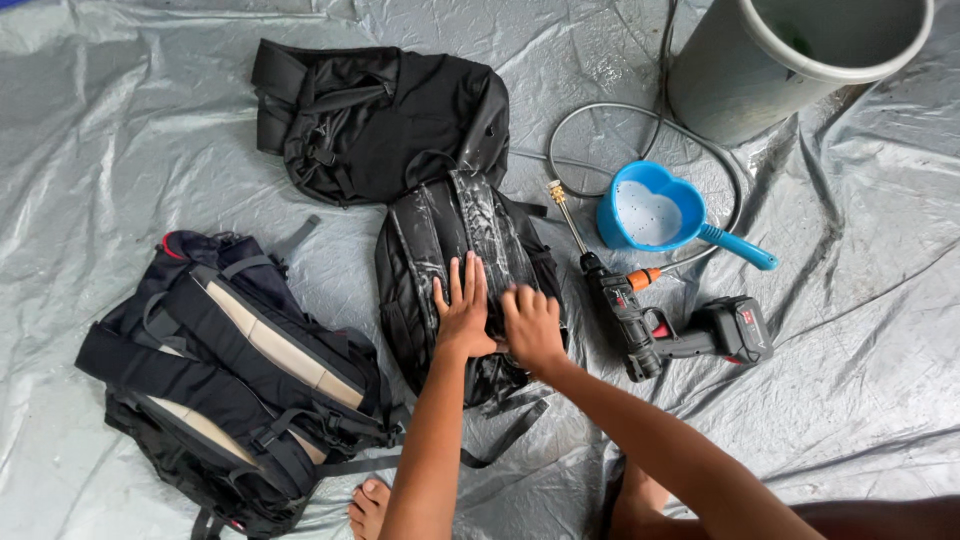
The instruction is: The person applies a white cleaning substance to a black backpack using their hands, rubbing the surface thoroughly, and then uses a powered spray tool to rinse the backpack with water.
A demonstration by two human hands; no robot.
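Grey plastic tarp [120,120] spread wide and creased across the whole floor. At upper right, stood a big grey bucket [790,60], rim partly out of view. Down at lower left, lay a large dark backpack [230,380] with tan-lined straps facing up. Above centre, sprawled a black bag [380,120], its lower edge touching the top of the wet black backpack [450,250] in the middle, streaked with suds. Right of that, rested a cordless spray gun [650,325] with a brass-tipped lance, hooked to a grey hose [620,125] looping near the bucket. Just beside the lance, sat a blue heart-shaped scoop [650,210] with soapy water inside. Pressed flat on the middle backpack, left hand [465,310], fingers spread, gripping nothing. Close alongside it, right hand [532,325], fingers curled on the fabric; couldn't tell if clutching anything. At bottom edge, poked in a bare foot [368,505].
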